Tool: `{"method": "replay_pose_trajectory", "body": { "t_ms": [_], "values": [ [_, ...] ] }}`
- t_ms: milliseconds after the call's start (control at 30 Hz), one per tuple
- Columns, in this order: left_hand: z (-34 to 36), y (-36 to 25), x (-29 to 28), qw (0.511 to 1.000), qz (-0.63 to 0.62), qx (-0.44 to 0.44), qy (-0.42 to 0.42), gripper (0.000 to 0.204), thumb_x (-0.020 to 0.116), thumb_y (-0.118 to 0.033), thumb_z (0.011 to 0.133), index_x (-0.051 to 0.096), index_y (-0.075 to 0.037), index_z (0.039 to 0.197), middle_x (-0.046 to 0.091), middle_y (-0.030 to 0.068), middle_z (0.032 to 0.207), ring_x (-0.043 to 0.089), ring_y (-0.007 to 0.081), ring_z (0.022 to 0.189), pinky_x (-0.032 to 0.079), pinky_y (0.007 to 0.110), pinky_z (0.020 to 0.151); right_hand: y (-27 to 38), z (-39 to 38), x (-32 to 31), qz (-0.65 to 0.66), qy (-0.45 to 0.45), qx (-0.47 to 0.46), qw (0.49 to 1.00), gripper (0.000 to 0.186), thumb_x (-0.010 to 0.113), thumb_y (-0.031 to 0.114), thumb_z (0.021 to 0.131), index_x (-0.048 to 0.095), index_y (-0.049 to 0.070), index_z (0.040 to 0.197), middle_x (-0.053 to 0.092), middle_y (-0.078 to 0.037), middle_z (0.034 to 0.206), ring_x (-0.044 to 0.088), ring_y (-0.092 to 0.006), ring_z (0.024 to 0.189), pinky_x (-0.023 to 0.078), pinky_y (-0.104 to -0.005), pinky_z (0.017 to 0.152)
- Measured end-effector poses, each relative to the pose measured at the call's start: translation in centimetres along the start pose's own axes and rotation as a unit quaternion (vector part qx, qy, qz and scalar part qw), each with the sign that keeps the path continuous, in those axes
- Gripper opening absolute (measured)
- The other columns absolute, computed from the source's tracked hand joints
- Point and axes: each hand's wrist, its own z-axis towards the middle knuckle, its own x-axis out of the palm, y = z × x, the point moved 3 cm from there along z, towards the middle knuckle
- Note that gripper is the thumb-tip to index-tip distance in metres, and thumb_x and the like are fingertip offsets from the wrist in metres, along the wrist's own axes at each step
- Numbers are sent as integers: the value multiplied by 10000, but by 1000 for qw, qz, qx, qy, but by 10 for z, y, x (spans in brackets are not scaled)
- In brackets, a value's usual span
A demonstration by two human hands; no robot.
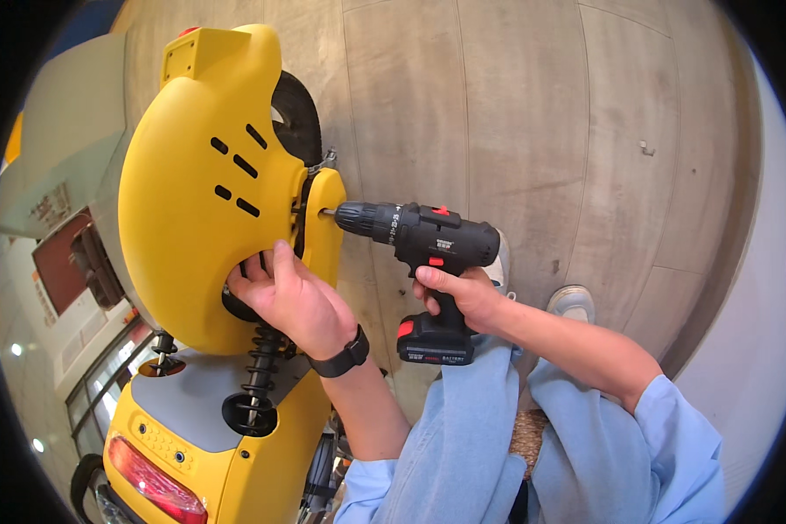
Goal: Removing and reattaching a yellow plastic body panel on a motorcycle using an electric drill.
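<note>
My right hand [465,297] is wrapped round the grip of a black cordless drill [445,240] with red switches. Its bit meets a hole in the yellow side arm [326,227] beside the wheel. Further left, my left hand [293,297], with a black band on the wrist, reaches into an opening in the large rounded yellow fender [183,210]. Its fingers are curled in at the opening's rim and the fingertips are hidden, so what they hold cannot be made out. Several black slots cut through the fender above that hand.
A black tyre [297,118] shows past the fender. Below my left hand is a coil-spring shock absorber [260,375], near the yellow scooter body [271,472] and its red tail light [155,480]. Wooden-plank floor [533,113] lies ahead; my shoe [572,302] stands on it.
</note>
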Motion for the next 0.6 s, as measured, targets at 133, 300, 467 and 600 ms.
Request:
{"method": "replay_pose_trajectory", "body": {
  "t_ms": [133,300,467,600],
  "values": [
    [2,-1,2,1000,-24,-5,-8,384,507,90,939,422,-36,1292,565,90,1225,543,197,1136,425,327,998,-4,-1,-6,-88,16,-35,995,328,696,288,924,596,46,1121,653,-81,940,551,-100,632,476,-260,598],
    [7,-2,-2,1000,-17,-1,3,390,521,67,938,397,-9,1300,491,111,1287,486,214,1200,384,370,1045,4,0,1,-48,0,-32,998,373,647,360,955,537,61,1150,591,-68,804,521,-115,564,453,-263,549],
    [14,2,0,999,-50,-14,-14,298,519,-50,1003,436,-8,1286,523,108,1278,506,208,1191,390,366,1043,5,2,-1,-33,0,-29,999,333,662,327,942,539,58,1093,571,-63,749,494,-117,535,436,-267,521],
    [14,1,2,995,-83,-26,-49,302,459,-151,1054,439,-8,1319,539,114,1312,515,212,1198,399,369,1049,3,6,-6,-96,32,-20,995,228,675,165,900,580,45,1069,551,-28,723,470,-100,525,406,-258,509]
  ]
}}
